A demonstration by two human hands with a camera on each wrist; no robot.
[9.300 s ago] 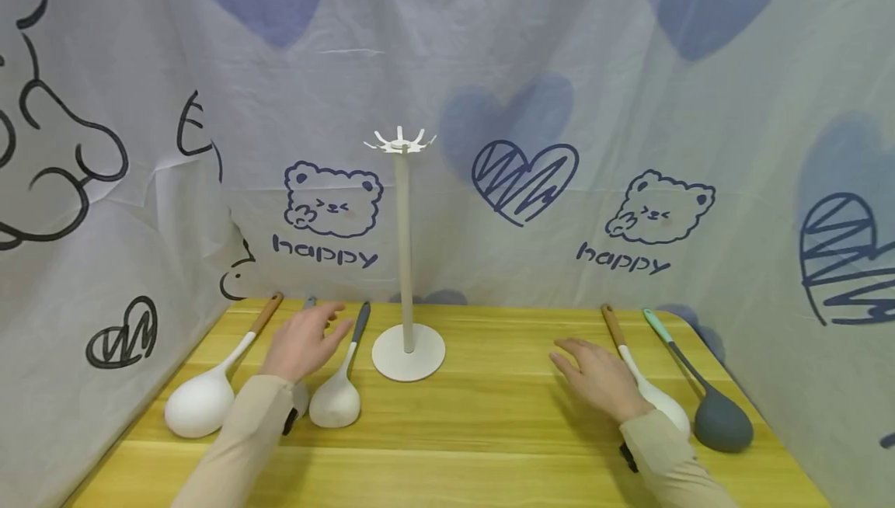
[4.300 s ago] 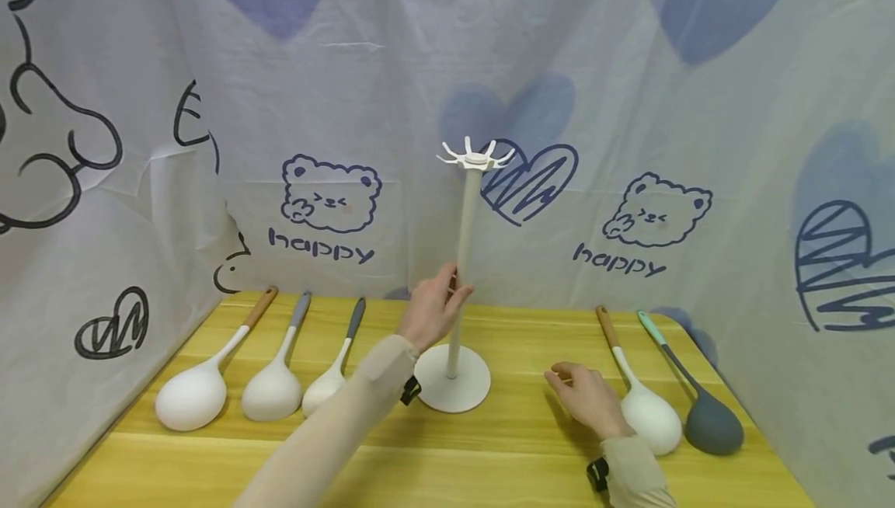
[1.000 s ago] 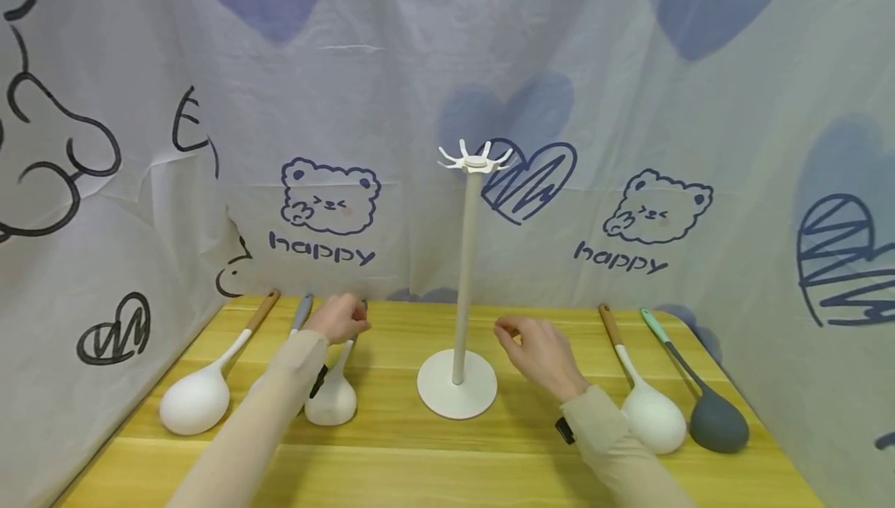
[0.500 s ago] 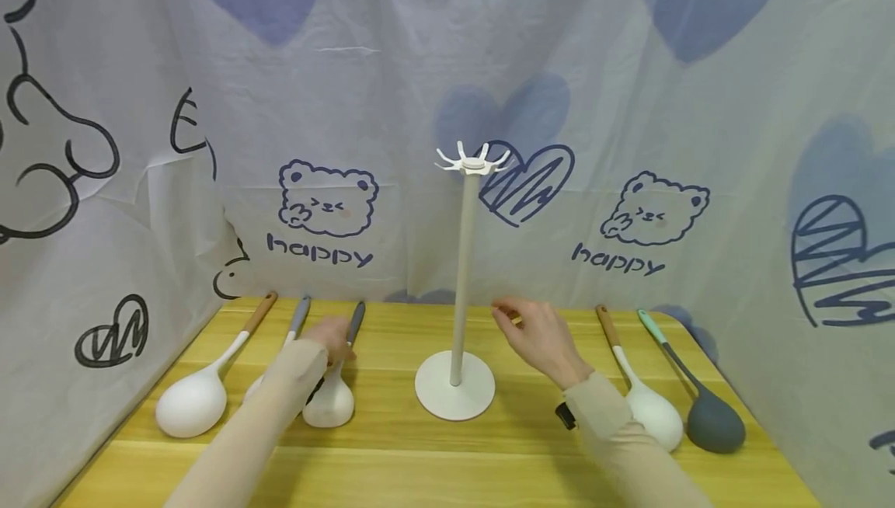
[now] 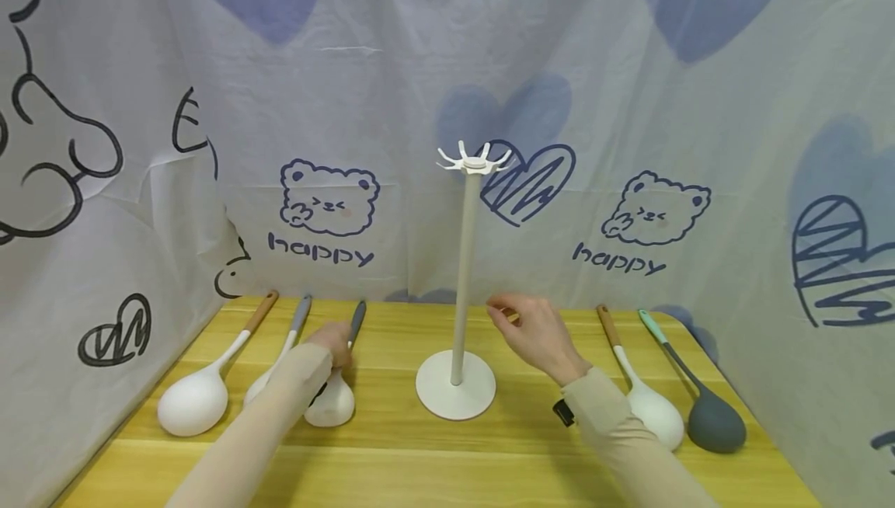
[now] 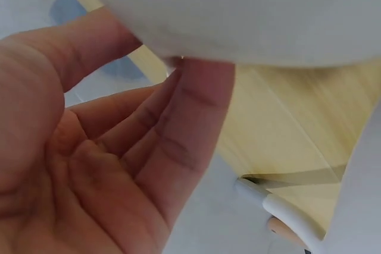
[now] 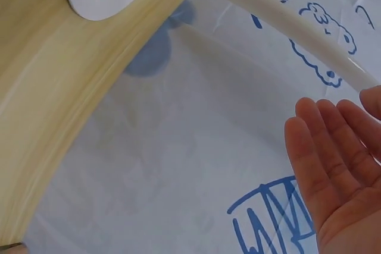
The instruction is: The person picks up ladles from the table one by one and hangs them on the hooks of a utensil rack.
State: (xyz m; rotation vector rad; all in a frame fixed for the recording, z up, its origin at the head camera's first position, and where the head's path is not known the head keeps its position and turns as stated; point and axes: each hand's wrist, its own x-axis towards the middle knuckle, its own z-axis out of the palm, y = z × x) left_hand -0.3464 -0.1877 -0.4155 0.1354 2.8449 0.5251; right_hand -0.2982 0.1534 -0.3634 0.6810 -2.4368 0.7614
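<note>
Now left hand (image 5: 332, 342) has come down, pinching the third ladle (image 5: 332, 404) from the worktop's (image 5: 419, 481) left edge; grasp looks made. Right hand (image 5: 537, 339) relaxed, empty, near stand (image 5: 464, 275).

In the head view, the left hand (image 5: 334, 343) hid the neck of the dark-grey-handled ladle (image 5: 332, 405); a sleeve (image 5: 262, 419) covered part of the blue-grey-handled ladle (image 5: 301, 312). The right wrist view cropped the right hand (image 7: 345, 191).
</note>
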